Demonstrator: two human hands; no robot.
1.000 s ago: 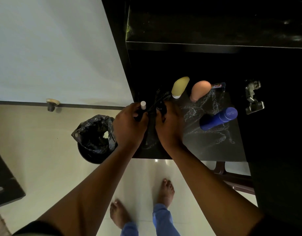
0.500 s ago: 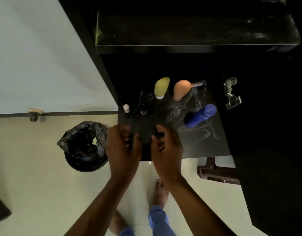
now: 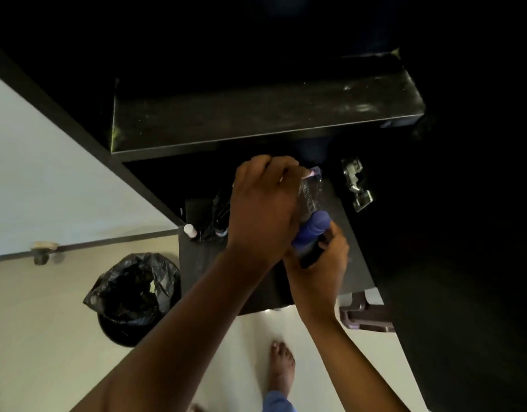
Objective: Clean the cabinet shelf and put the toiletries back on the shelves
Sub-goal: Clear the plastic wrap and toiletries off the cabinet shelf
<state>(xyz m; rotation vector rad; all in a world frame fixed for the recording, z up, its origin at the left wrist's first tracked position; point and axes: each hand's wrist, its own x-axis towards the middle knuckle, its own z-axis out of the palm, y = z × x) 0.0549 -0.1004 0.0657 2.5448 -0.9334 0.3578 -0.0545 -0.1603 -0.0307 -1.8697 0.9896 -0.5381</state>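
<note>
My right hand [image 3: 321, 263] grips the lower end of the blue bottle [image 3: 314, 227], which is tilted over the dark lower shelf [image 3: 353, 251]. My left hand [image 3: 262, 203] reaches across to the back of that shelf with curled fingers. It covers the spot where the yellow and orange bottles stood, so what it holds is hidden. A crumpled clear plastic bag [image 3: 311, 191] with a pink-tipped tube lies beside its knuckles. A small white-capped bottle [image 3: 190, 230] and a small dark bottle [image 3: 221, 230] stand at the shelf's left edge.
The upper shelf [image 3: 256, 117] is dark, with pale smears. A metal door hinge [image 3: 356, 182] sits on the right cabinet wall. On the tiled floor stand a bin with a black liner [image 3: 131, 295], a brown stool [image 3: 366, 316] and my bare foot [image 3: 281, 364].
Both hands left the shelf's front edge. The left reached back over the yellow and orange bottles, and the right took hold of the blue bottle. The camera tilted upward.
</note>
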